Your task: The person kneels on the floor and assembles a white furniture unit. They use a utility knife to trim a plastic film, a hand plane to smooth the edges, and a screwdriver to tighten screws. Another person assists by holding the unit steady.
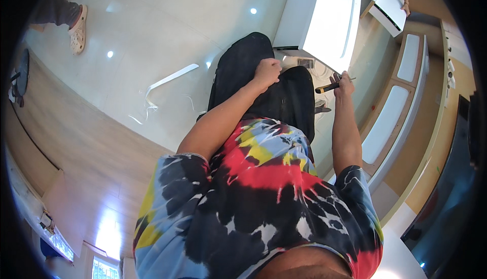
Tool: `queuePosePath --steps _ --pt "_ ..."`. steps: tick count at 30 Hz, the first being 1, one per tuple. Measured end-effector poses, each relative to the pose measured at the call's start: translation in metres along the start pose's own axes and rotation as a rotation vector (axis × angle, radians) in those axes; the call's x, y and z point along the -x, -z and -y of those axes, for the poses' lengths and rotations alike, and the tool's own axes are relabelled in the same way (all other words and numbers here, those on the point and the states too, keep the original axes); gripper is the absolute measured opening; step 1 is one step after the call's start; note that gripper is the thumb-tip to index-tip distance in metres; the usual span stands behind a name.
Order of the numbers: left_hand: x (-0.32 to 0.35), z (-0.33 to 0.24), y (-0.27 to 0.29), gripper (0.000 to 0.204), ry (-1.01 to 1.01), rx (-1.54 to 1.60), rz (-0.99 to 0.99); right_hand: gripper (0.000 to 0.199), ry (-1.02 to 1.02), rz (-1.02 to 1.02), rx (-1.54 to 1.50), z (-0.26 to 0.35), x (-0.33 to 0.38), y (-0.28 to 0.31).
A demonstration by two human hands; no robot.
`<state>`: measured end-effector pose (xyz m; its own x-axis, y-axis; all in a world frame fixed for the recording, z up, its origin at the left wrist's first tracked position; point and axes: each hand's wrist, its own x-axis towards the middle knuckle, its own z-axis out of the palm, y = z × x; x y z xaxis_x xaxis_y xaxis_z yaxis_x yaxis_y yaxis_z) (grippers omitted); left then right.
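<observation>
My left hand [268, 74] is closed above my black-trousered knee; whether anything small sits in its curled fingers is hidden. My right hand [345, 85] grips a screwdriver [327, 88] with a black and yellow handle, its thin shaft pointing right. That hand is at the near corner of a large white glossy panel or cabinet part [332, 17], which slants away from me; I cannot tell whether they touch. Between my knees and the panel lie a small clear package [305, 63] and loose clear plastic. A dark pointed tool [322, 109] lies beside my right leg.
A bent white strip [172, 79] lies on the pale tiles to the left. Cream clogs [78, 33] of a standing person are at upper left. Far right, another person's hands hold a white drawer-like box [389, 9]. A long wooden cabinet with white panels [384, 124] runs along the right.
</observation>
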<state>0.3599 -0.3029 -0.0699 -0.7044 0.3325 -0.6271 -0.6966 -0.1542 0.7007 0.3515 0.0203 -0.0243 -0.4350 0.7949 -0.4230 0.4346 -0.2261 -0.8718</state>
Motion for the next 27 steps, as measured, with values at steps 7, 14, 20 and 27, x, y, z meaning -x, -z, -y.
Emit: queuePosePath --steps 7,14,20,27 --pt "-0.004 -0.014 0.014 0.035 -0.112 0.224 -0.096 0.036 0.167 -0.026 0.056 -0.007 -0.003 -0.005" --pt "-0.068 -0.068 0.017 0.049 -0.426 -0.508 -0.216 0.038 0.122 0.121 0.063 -0.009 -0.005 -0.015" --pt "-0.109 -0.118 -0.026 0.077 -0.457 -0.784 -0.118 0.038 -0.060 0.184 -0.386 -0.040 -0.006 -0.019" --pt "-0.106 -0.130 -0.052 0.084 -0.415 -0.794 -0.016 0.042 0.119 -0.015 -0.509 -0.050 0.029 -0.040"
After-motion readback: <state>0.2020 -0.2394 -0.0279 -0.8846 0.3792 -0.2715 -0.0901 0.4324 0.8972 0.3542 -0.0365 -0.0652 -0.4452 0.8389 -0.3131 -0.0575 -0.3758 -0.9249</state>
